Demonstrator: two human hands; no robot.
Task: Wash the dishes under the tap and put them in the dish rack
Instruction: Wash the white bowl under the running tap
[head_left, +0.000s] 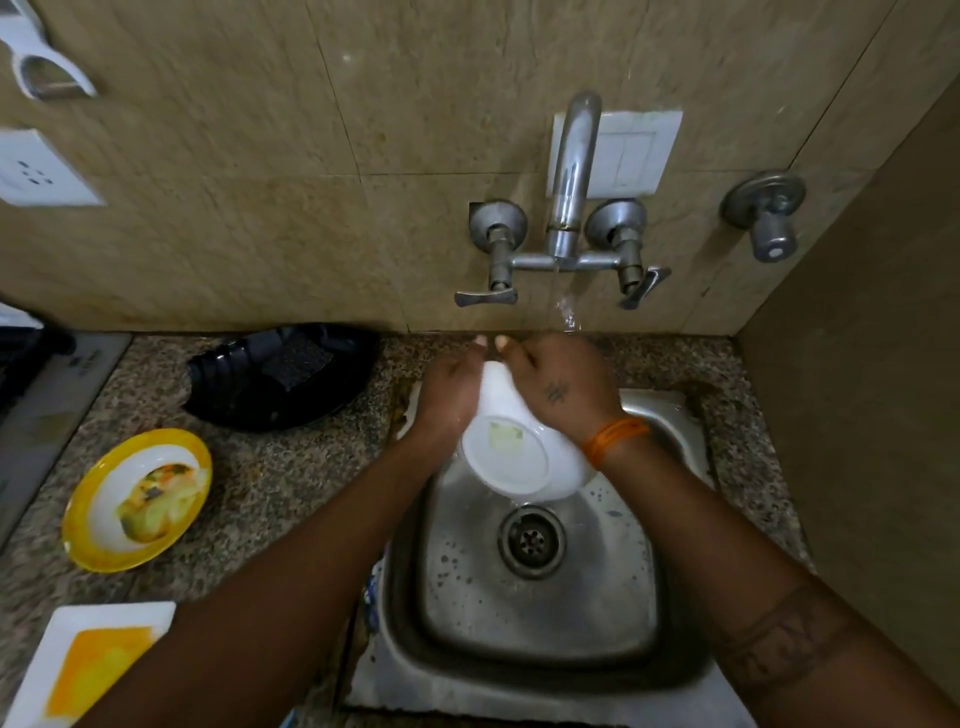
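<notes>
Left hand (447, 395): curled round the far left rim of the white round ceramic bowl (524, 452), fingertips over the edge. Right hand (563, 387): gripping the far right rim of the same bowl, an orange thread band (618, 436) on its wrist. Bowl held tilted, base turned toward the camera, mouth facing the wall and the water stream (566, 314); a pale greenish smear visible on the base.

Bowl position: above the far half of the square stainless steel sink (670, 613), clear of the round metal drain (531, 540). Chrome wall-mounted tap (571, 171) running, stream landing just behind the hands (exact contact with the bowl hidden by the fingers).

Outward, on the speckled granite counter (291, 499): black plastic tray (280, 376) left of the sink against the wall; yellow-rimmed round plate with food remains (137, 499) nearer; white square plate with orange residue (88, 670) at the lower left edge. Dish rack not identifiable with certainty.

Judged stage: rinsing the first item, two soiled plates pending.

Likely hazards:
- Slip of the wet bowl from the rim grip, cause: smooth wet ceramic, hold on one edge only; result: impact with the steel basin.
- Splash onto the white wall switch plate (634, 150) behind the tap, cause: stream deflected off the tilted bowl.
- Residue left on the base, cause: water reaching the inside only.
</notes>
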